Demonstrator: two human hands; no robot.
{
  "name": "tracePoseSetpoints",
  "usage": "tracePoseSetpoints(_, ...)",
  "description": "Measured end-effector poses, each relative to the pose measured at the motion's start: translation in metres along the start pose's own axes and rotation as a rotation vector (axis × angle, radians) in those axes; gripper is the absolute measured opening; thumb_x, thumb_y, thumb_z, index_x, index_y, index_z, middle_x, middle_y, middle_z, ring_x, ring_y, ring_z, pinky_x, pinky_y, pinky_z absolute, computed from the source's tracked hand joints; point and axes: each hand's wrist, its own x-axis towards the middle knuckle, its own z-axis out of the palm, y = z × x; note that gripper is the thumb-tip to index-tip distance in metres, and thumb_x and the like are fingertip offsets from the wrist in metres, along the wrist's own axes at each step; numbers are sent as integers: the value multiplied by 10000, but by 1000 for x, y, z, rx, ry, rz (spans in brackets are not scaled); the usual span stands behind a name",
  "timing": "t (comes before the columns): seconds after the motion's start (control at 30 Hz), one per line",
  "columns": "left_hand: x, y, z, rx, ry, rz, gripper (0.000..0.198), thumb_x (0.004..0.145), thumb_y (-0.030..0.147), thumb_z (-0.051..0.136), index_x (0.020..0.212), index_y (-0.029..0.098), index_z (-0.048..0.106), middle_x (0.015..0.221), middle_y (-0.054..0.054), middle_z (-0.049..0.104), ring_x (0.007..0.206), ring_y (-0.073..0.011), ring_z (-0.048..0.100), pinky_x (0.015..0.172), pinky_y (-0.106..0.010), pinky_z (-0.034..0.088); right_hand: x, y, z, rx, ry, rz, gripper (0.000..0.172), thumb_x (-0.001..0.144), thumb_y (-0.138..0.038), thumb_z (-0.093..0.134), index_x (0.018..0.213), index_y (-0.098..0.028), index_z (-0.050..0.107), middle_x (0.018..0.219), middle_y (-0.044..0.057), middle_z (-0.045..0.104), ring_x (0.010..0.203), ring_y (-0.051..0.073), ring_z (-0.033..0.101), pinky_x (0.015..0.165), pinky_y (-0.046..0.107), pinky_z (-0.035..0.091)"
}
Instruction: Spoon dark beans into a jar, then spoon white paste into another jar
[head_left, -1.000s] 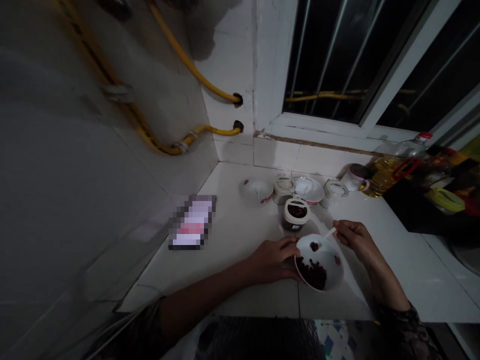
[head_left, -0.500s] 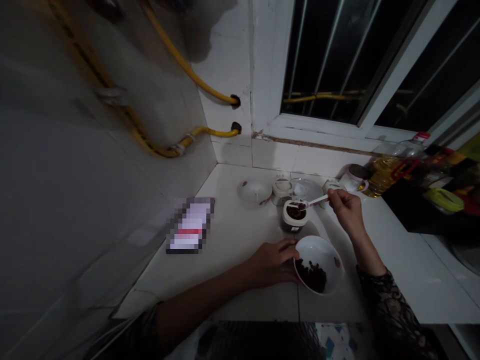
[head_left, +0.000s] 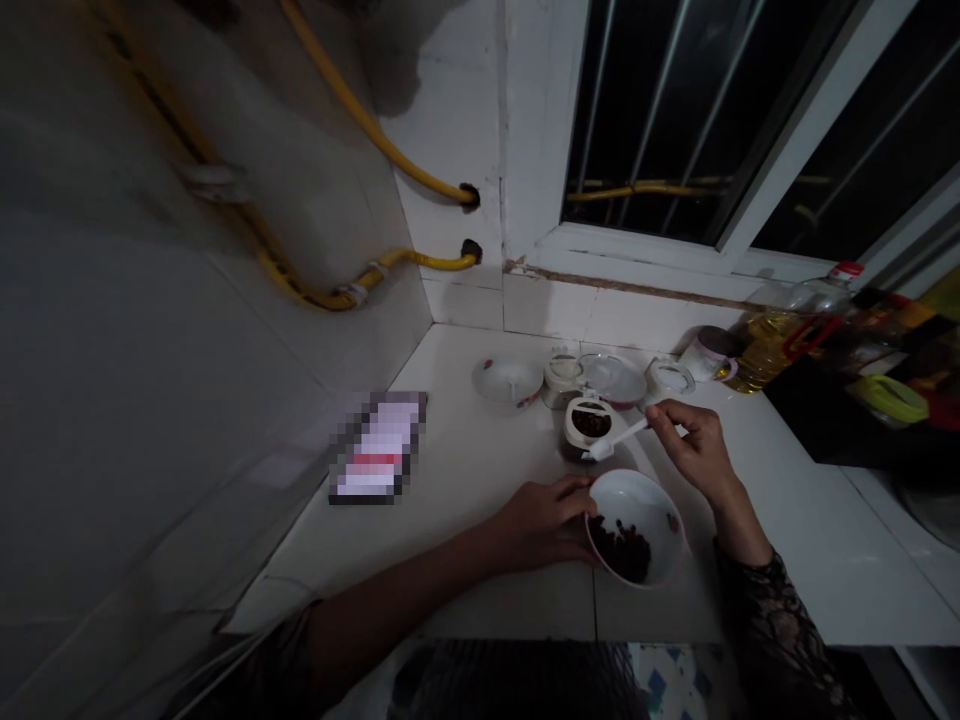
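Dim white counter (head_left: 480, 480) under a barred window (head_left: 675, 110): left hand (head_left: 544, 520) curls its fingers together against the bowl (head_left: 654, 505) near the front edge, right hand (head_left: 694, 450) pinches a spoon (head_left: 622, 438), tip at the jar (head_left: 576, 438) just behind; best keep bowl braced, spoon level, crossing short.

White tiled counter (head_left: 480, 470) is carrying a white bowl (head_left: 636, 520) of dark bits, sitting against the left hand (head_left: 544, 520). An open jar (head_left: 590, 425) is standing just left of the right hand (head_left: 694, 450). Small dishes (head_left: 508, 380) and lidded pots (head_left: 670, 377) are lining up beyond both hands. An oil bottle (head_left: 780, 330) is standing far right, and a flat packet (head_left: 375, 445) is lying well left.
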Motion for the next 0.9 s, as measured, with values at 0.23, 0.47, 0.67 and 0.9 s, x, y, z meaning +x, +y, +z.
tracePoseSetpoints(0.23, 0, -4, -2, 33, -17, 10, 487, 749, 581, 718, 1065, 231, 596, 1291, -101, 577, 1055, -229, 659, 784, -269, 545, -8, -4, 2, 77, -453, 3, 428, 954, -420, 437, 607, -182, 515, 551, -31, 447, 516, 99, 392, 507, 218, 298)
tracePoseSetpoints(0.47, -1, -7, -4, 16, -26, 17, 459, 773, 559, 708, 1075, 233, 591, 1290, -89, 578, 1075, -220, 648, 810, -259, 532, -16, -5, 9, -113, -425, -75, 447, 994, -393, 364, 690, -177, 610, 595, 19, 591, 513, 116, 469, 553, 244, 317)
tracePoseSetpoints(0.67, 0, -8, -5, 22, 1, 58, 440, 787, 554, 696, 1060, 226, 589, 1275, -97, 586, 1031, -203, 664, 775, -243, 533, -27, -9, 12, -42, -601, -25, 444, 988, -396, 395, 717, -166, 662, 606, 32, 625, 561, 128, 541, 572, 247, 326)
tracePoseSetpoints(0.9, 0, -8, -5, 17, 18, 89, 448, 811, 555, 670, 1099, 225, 576, 1272, -107, 586, 1060, -210, 654, 787, -250, 539, -30, 4, 10, 211, -647, 182, 511, 933, -532, 421, 624, -159, 583, 542, -24, 460, 526, 101, 404, 515, 228, 293)
